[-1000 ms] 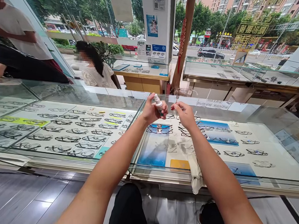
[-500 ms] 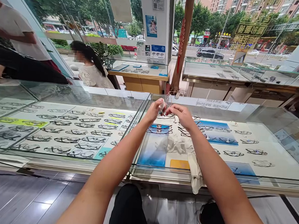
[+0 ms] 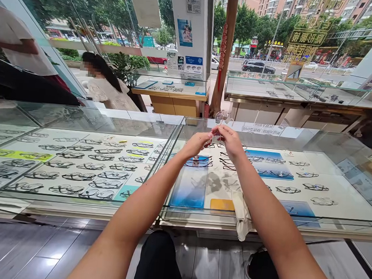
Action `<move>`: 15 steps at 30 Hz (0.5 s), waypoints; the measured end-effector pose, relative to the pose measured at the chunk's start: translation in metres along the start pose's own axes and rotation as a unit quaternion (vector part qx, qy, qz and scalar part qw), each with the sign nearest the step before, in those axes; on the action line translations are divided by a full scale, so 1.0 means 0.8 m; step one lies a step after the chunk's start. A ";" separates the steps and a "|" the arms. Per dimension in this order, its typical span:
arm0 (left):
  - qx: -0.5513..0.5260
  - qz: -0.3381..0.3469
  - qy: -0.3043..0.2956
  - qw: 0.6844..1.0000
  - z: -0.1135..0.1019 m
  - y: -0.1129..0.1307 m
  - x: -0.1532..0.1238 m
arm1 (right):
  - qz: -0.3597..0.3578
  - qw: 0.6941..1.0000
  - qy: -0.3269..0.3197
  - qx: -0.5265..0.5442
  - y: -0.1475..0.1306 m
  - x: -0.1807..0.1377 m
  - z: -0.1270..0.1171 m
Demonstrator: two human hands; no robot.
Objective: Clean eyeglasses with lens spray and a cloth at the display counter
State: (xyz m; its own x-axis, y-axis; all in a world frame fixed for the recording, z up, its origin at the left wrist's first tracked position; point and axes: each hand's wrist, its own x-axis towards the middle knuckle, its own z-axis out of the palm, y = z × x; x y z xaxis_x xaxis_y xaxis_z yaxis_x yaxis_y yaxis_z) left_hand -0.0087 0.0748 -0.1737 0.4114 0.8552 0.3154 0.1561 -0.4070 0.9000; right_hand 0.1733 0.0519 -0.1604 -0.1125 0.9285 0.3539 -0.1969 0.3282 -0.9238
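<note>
Evidently, the right hand (image 3: 231, 142) pinches thin-rimmed eyeglasses (image 3: 219, 117), raised above the glass display case (image 3: 264, 215). Beside it, the left hand (image 3: 197, 145) has curled fingers; whether they grip anything, I cannot tell. A loosened pinch could drop the frame onto the glass; uneven finger pressure might bend it. Nearer, a pale cloth (image 3: 241, 211) drapes over the case's front edge.

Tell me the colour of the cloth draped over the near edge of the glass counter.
The cloth is cream; the head view shows it best.
</note>
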 end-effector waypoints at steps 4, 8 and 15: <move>-0.044 -0.016 0.023 0.999 -0.004 0.000 0.003 | 0.008 1.000 0.002 0.021 0.000 -0.001 -0.001; -0.062 -0.016 0.096 0.993 -0.016 -0.006 0.009 | 0.022 0.998 -0.004 0.063 0.001 0.000 -0.005; -0.001 -0.084 0.335 0.938 -0.044 -0.043 0.024 | 0.025 0.994 0.003 0.103 -0.005 -0.001 -0.007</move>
State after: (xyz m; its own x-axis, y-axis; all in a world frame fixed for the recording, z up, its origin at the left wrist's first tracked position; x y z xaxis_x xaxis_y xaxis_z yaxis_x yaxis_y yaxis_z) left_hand -0.0377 0.1166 -0.1879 -0.2769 0.9172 0.2866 0.1656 -0.2483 0.9544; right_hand 0.1798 0.0508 -0.1578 -0.1214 0.9442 0.3061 -0.3862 0.2392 -0.8909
